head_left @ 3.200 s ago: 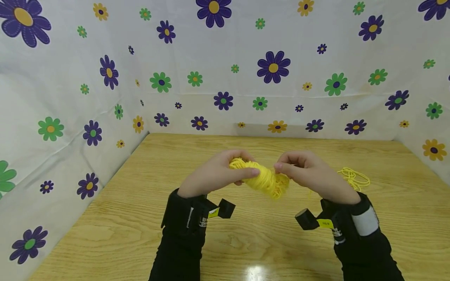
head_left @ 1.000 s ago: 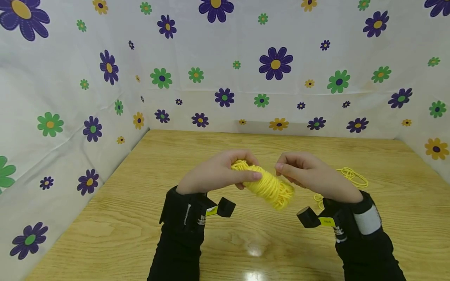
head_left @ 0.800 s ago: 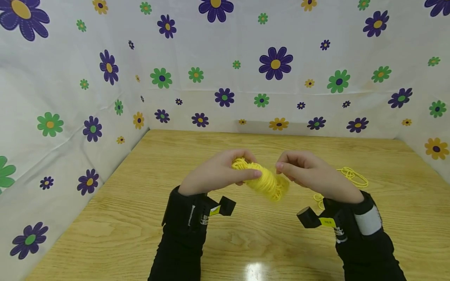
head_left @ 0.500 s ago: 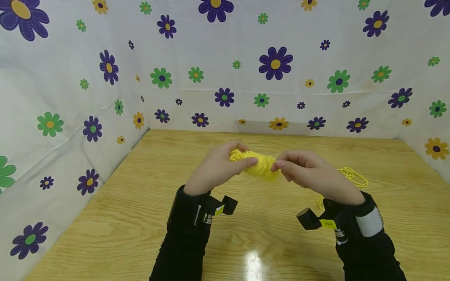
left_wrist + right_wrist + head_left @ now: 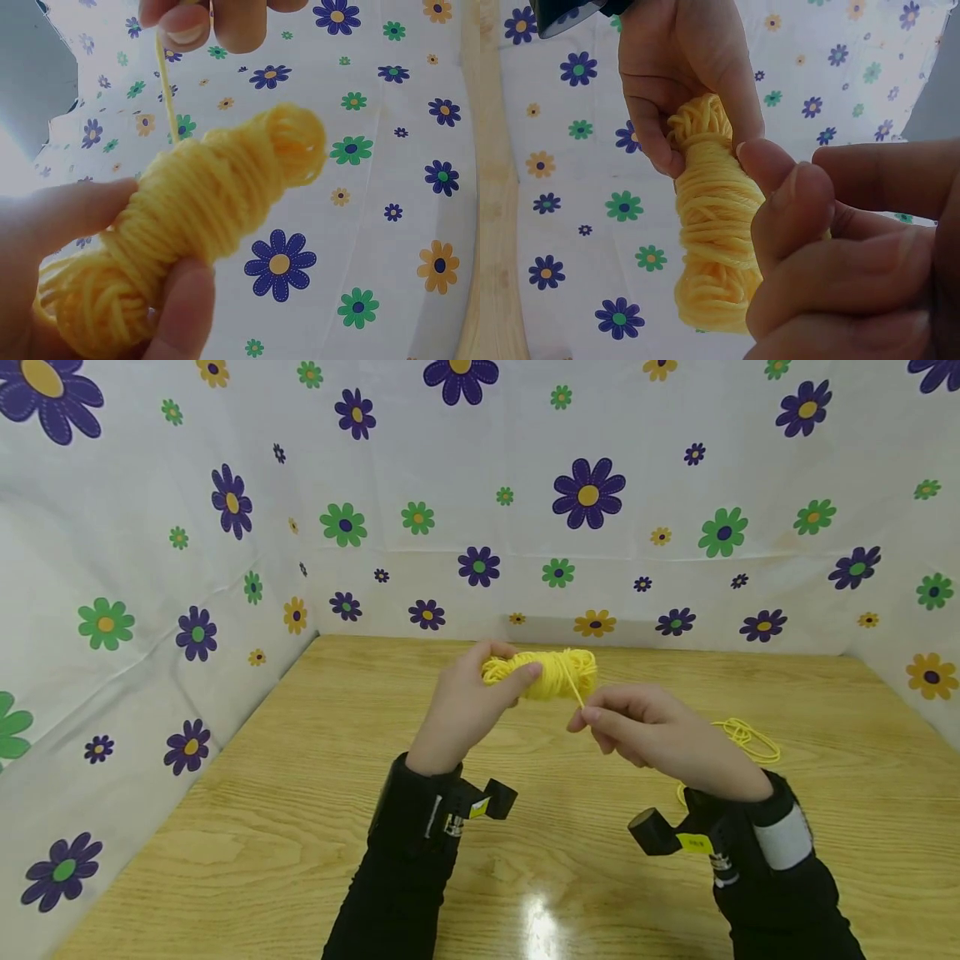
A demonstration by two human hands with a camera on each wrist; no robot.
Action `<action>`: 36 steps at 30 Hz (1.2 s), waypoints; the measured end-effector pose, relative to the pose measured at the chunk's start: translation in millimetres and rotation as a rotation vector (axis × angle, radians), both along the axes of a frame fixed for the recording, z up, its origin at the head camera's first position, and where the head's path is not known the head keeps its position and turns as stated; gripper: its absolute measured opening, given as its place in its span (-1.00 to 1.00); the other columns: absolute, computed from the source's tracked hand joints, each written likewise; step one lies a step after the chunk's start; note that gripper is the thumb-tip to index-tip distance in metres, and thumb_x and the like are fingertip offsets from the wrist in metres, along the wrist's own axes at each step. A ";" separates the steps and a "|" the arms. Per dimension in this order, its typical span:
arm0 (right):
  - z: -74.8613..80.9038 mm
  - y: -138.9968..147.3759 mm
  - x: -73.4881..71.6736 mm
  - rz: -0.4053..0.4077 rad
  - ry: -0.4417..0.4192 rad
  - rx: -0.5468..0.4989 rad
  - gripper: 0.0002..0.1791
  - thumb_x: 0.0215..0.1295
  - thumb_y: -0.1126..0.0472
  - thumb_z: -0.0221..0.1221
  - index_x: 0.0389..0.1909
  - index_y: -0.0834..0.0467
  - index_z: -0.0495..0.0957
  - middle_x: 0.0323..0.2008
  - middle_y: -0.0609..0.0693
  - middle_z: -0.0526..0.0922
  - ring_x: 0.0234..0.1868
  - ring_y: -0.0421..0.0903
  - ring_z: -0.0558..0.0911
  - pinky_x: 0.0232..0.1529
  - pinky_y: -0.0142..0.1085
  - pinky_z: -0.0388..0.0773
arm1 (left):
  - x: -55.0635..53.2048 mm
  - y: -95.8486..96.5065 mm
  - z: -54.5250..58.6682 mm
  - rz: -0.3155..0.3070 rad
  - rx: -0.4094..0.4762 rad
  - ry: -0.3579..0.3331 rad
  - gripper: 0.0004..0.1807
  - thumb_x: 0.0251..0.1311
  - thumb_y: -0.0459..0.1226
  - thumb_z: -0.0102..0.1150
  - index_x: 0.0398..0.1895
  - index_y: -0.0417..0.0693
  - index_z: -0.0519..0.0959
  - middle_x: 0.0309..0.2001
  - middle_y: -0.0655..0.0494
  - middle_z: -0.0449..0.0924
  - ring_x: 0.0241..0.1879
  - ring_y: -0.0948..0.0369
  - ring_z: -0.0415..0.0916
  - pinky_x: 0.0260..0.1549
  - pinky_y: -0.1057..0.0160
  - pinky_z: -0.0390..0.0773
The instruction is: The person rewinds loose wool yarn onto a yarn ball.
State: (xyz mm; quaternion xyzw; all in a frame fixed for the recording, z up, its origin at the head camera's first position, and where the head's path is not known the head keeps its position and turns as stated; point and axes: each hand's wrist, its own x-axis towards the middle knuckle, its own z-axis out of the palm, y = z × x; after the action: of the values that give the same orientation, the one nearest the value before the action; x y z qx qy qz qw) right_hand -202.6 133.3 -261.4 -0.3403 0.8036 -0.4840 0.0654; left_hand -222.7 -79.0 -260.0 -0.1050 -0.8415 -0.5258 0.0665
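Clearly, the left hand [image 5: 468,706] has its grip closed around the left end of a yellow bundle of wound yarn [image 5: 555,677], thumb across the front, near the middle of the head view. The bundle lies roughly level there, raised above the light wood-grain table [image 5: 247,835]. Just right of centre, the right hand [image 5: 645,731] has a narrow grip, thumb and forefinger pinching a taut single yellow strand [image 5: 574,687] that runs down from the bundle. In the left wrist view the bundle slants from lower left to upper right, and the strand rises to fingers at the top edge. Right of centre in the head view, loose yellow yarn loops [image 5: 738,727] lie on the table beyond the right wrist. A white cloth printed with purple, green and orange flowers [image 5: 420,452] fills the upper part of the frame.
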 end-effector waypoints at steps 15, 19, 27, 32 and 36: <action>-0.7 -7.4 1.6 0.013 0.014 0.066 -0.75 0.45 0.24 -0.12 -0.26 0.20 0.53 -0.59 0.05 0.37 -0.69 -0.15 0.25 -0.68 -0.42 0.22 | -3.5 -0.5 0.2 -0.011 0.372 0.022 -0.62 0.21 -0.16 0.14 -0.02 -0.23 0.39 -0.13 -0.10 0.47 -0.22 0.03 0.54 -0.16 0.17 0.58; -1.9 -8.8 0.5 0.019 0.006 0.092 -0.75 0.45 0.23 -0.12 -0.24 0.19 0.54 -0.58 0.07 0.38 -0.68 -0.15 0.27 -0.66 -0.42 0.25 | -3.0 -0.5 1.6 -0.060 0.455 0.022 -0.64 0.23 -0.21 0.11 -0.02 -0.26 0.38 -0.08 -0.11 0.43 -0.18 0.07 0.51 -0.14 0.20 0.58; -2.4 -10.8 -0.9 0.040 -0.010 0.134 -0.73 0.45 0.21 -0.11 -0.20 0.23 0.54 -0.56 0.02 0.40 -0.65 -0.14 0.31 -0.64 -0.41 0.29 | -0.5 -2.4 5.0 -0.274 0.607 -0.049 -0.72 0.32 -0.30 -0.02 -0.02 -0.33 0.35 -0.04 -0.11 0.37 -0.13 0.08 0.43 -0.15 0.25 0.57; -4.9 -10.9 -5.5 0.034 -0.030 0.151 -0.73 0.45 0.23 -0.13 -0.21 0.26 0.53 -0.57 0.03 0.39 -0.67 -0.17 0.27 -0.65 -0.42 0.25 | 4.1 -4.7 9.3 -0.385 0.608 -0.121 -0.74 0.35 -0.32 -0.10 -0.01 -0.34 0.35 -0.05 -0.08 0.34 -0.13 0.08 0.39 -0.20 0.31 0.57; -6.2 -9.2 -5.9 0.018 -0.067 0.126 -0.74 0.45 0.19 -0.12 -0.19 0.25 0.50 -0.53 0.09 0.40 -0.65 -0.14 0.28 -0.63 -0.39 0.25 | 7.1 -5.7 10.8 -0.450 0.542 -0.143 -0.73 0.34 -0.32 -0.11 -0.04 -0.38 0.36 -0.09 -0.09 0.37 -0.18 0.10 0.41 -0.23 0.33 0.57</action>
State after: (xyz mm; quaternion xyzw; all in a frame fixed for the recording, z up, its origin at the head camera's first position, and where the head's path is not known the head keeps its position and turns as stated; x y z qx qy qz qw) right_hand -208.5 124.1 -267.6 -0.3264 0.8266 -0.4430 0.1181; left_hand -215.6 -84.6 -249.1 -0.2289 -0.6299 -0.7373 -0.0847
